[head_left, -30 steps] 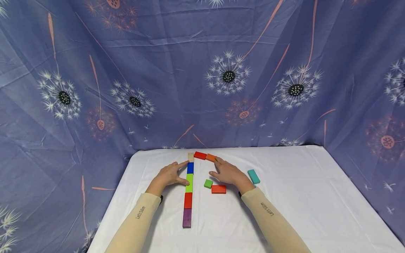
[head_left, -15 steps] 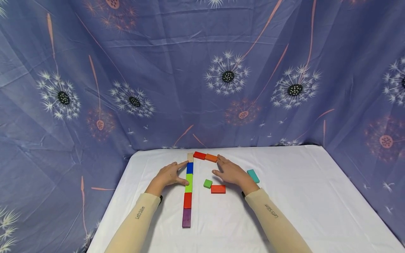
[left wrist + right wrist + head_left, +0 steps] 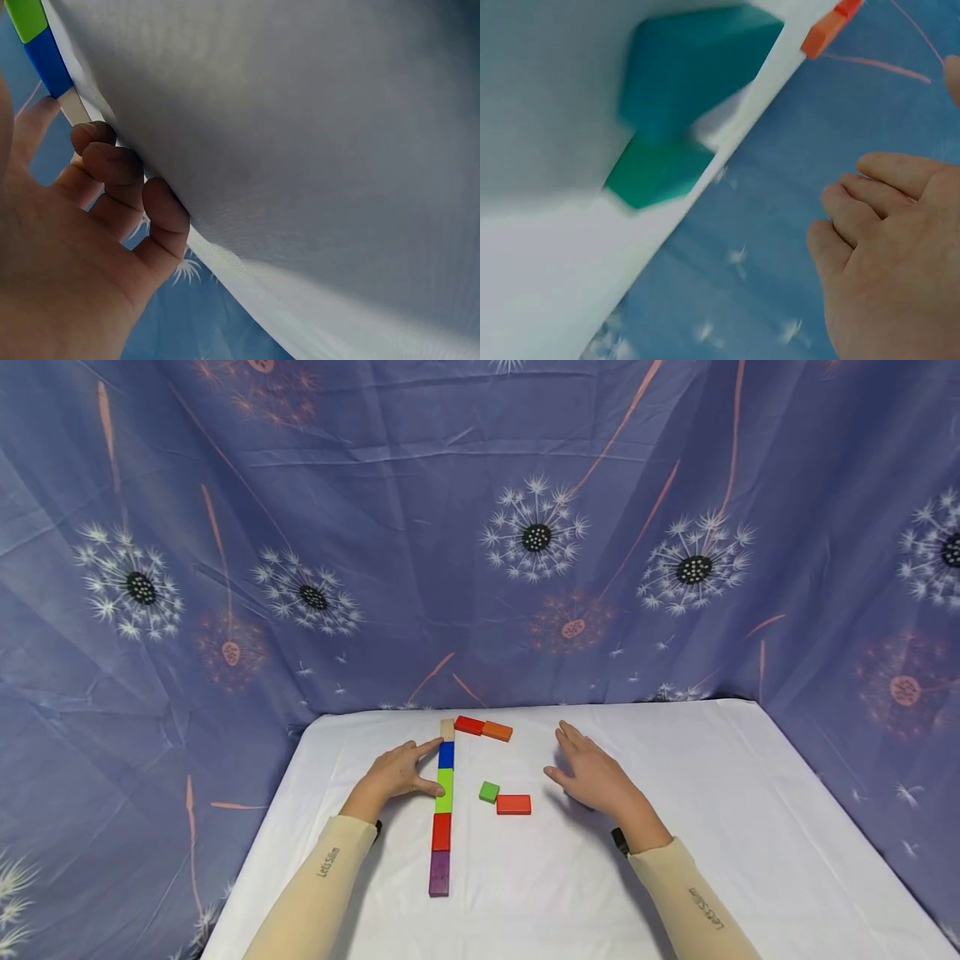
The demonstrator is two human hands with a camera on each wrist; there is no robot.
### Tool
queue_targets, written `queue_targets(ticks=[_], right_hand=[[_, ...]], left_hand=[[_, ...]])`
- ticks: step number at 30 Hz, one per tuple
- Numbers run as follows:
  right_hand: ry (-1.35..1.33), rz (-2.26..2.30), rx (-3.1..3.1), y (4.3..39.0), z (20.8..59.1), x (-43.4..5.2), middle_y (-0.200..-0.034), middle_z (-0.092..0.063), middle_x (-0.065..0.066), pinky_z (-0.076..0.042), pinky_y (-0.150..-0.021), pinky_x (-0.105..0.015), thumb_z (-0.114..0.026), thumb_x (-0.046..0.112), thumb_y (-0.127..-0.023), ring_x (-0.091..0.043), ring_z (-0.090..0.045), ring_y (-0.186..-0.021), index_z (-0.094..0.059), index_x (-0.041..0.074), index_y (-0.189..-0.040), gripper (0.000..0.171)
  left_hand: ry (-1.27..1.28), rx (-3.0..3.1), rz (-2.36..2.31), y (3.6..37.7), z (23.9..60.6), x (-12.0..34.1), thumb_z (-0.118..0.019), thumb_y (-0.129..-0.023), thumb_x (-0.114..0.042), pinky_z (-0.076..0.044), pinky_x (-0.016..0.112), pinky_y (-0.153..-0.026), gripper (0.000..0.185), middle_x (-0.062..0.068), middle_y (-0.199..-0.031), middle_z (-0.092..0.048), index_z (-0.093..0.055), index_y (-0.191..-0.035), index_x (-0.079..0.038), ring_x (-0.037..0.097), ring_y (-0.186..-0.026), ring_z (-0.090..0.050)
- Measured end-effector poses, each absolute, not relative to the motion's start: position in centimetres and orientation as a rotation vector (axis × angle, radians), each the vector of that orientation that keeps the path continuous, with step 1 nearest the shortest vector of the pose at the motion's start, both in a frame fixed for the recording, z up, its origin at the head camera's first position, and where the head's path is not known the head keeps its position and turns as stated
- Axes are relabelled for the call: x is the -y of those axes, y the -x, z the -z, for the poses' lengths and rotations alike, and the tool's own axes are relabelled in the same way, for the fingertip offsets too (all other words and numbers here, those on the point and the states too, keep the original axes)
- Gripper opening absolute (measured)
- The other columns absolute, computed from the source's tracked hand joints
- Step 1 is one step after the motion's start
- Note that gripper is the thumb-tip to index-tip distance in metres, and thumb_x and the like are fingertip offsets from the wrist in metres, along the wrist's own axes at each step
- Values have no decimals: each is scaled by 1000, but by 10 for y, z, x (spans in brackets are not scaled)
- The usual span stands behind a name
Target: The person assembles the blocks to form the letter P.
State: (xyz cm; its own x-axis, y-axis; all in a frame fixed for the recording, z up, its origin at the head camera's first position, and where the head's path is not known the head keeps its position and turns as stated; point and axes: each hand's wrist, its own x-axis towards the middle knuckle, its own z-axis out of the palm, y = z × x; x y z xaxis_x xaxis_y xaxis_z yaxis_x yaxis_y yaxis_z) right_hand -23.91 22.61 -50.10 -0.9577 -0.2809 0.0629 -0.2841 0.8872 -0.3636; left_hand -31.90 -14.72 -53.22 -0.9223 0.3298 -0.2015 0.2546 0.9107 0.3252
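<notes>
A straight line of blocks runs away from the viewer: purple, red, lime green, blue and plain wood. My left hand touches its left side, index fingertip by the wood and blue blocks, thumb at the lime one. From the far end, a red block and an orange block continue to the right. My right hand holds nothing, fingers extended, above a blue-teal block and a green-teal block, both mostly hidden in the head view.
Between the hands lie a small green block and a red block on the white-covered table. A purple-blue dandelion-print cloth hangs behind the table's far edge.
My right hand has left the orange block and moved right, to over the teal blocks. The left hand keeps its place at the line.
</notes>
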Motion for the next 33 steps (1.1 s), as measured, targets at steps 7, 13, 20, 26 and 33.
queue_targets(ticks=[7,13,20,26,33], right_hand=[[-359,-606,3058,216,501,-253,-167,-16,-12,-31,-115,-59,-55,57,-96,-37,-22,-152,-23,6,-159,87],[-233,-581,3016,210,511,-270,-162,-29,-16,-40,-106,-61,-62,46,-96,-41,-36,-144,-35,4,-154,76],[-15,-609,2852,210,522,-277,-122,-62,-20,-55,-77,-50,-73,29,-90,-36,-66,-100,-56,-1,-131,53],[108,-647,2894,212,530,-281,-99,-65,-16,-53,-68,-43,-78,32,-86,-27,-64,-78,-61,-5,-118,52],[160,-652,2943,215,538,-281,-85,-63,-10,-51,-67,-43,-79,38,-84,-23,-58,-70,-65,-4,-103,47]], left_hand=[[-449,-2819,-437,319,528,148,-84,-61,-69,-42,60,-106,109,18,-147,-49,-34,-154,-42,37,-130,-51],[-467,-2822,-438,319,526,148,-83,-62,-69,-42,61,-106,108,19,-148,-48,-35,-154,-40,37,-131,-50],[-455,-2821,-436,319,528,145,-84,-60,-69,-42,61,-106,110,19,-148,-48,-35,-154,-41,37,-131,-51],[-473,-2826,-422,321,530,143,-83,-58,-71,-44,59,-104,112,18,-141,-53,-35,-154,-40,35,-124,-55],[-468,-2851,-379,319,529,144,-82,-59,-72,-44,61,-103,110,20,-144,-52,-38,-153,-38,38,-128,-54]])
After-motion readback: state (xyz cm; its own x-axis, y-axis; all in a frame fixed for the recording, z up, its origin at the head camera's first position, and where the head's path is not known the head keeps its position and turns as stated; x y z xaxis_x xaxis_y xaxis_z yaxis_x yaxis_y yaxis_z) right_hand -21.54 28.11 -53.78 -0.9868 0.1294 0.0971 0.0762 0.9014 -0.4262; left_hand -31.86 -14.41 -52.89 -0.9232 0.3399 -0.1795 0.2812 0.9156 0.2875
